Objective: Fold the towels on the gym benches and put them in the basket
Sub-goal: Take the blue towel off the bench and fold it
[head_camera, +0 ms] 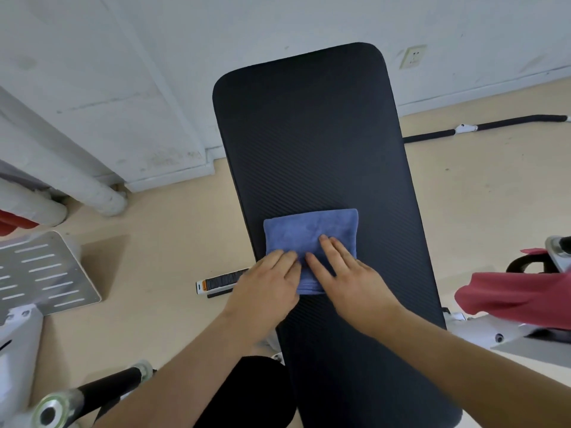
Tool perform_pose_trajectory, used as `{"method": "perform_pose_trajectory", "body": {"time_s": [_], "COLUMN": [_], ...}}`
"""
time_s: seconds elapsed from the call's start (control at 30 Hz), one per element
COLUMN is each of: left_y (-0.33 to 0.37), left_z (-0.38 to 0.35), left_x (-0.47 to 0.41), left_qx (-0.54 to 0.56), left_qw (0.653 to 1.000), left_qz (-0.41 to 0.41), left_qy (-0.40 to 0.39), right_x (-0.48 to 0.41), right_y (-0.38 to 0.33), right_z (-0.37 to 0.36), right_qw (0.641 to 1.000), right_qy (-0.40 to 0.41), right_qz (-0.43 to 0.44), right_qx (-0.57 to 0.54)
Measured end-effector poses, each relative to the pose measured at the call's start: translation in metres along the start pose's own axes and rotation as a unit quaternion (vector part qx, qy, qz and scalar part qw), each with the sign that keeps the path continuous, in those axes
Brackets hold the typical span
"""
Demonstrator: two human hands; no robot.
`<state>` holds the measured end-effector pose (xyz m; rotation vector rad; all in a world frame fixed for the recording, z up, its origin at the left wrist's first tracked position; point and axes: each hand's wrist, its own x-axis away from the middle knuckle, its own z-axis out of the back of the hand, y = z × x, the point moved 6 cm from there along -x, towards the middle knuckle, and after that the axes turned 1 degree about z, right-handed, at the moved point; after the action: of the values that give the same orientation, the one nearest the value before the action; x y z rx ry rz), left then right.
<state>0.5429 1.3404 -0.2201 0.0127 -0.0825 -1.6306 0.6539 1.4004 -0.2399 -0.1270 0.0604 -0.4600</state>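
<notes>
Two hands, left hand [272,279] and right hand [349,279], press flat, fingers straight, on the folded blue towel [309,233], midway along the tabletop [309,134] near its left edge. A careless lift could let the fold spring open or slide off. No basket is in view.

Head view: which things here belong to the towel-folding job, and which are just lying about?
Job: blue towel, folded, on the bench; left hand and right hand pressing it flat; red cloth at right, probably the next towel.
Lying about: wall socket, white pipes, slotted metal plate, black bar on the floor.
</notes>
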Motion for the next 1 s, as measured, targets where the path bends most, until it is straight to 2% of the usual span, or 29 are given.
{"method": "perform_pose_trajectory", "body": {"time_s": [0.07,0.13,0.23,0.3,0.33,0.4,0.47,0.57,0.87,1.0], "left_y": [-0.011,-0.024,-0.040,-0.050,-0.053,-0.055,-0.049,-0.038,-0.048,-0.051], "left_z": [0.010,0.017,0.019,0.016,0.015,0.016,0.021,0.028,0.030,0.026], "left_x": [-0.003,-0.005,-0.010,-0.013,-0.014,-0.016,-0.022,-0.032,-0.040,-0.047], "left_qx": [0.079,0.169,0.266,0.326,0.340,0.322,0.261,0.152,0.100,0.082], "left_qw": [0.996,0.979,0.949,0.921,0.911,0.913,0.938,0.970,0.968,0.978], "left_qz": [0.025,0.086,0.155,0.209,0.231,0.248,0.230,0.192,0.219,0.188], "left_qy": [-0.031,-0.072,-0.064,-0.049,-0.040,-0.021,-0.007,0.011,0.065,0.025], "right_x": [0.006,0.006,0.000,-0.006,-0.009,-0.013,-0.014,-0.011,-0.018,-0.014], "right_y": [0.005,0.021,0.051,0.068,0.073,0.074,0.073,0.074,0.079,0.088], "right_z": [0.007,0.017,0.025,0.025,0.024,0.020,0.018,0.017,0.017,0.019], "right_qw": [0.998,0.988,0.933,0.897,0.891,0.896,0.900,0.885,0.869,0.870], "right_qy": [0.014,0.010,-0.024,-0.014,-0.009,-0.005,0.015,0.044,0.074,0.083], "right_qz": [0.003,-0.024,-0.140,-0.209,-0.226,-0.238,-0.249,-0.276,-0.310,-0.361], "right_qx": [-0.055,-0.152,-0.331,-0.389,-0.393,-0.374,-0.358,-0.374,-0.378,-0.326]}}
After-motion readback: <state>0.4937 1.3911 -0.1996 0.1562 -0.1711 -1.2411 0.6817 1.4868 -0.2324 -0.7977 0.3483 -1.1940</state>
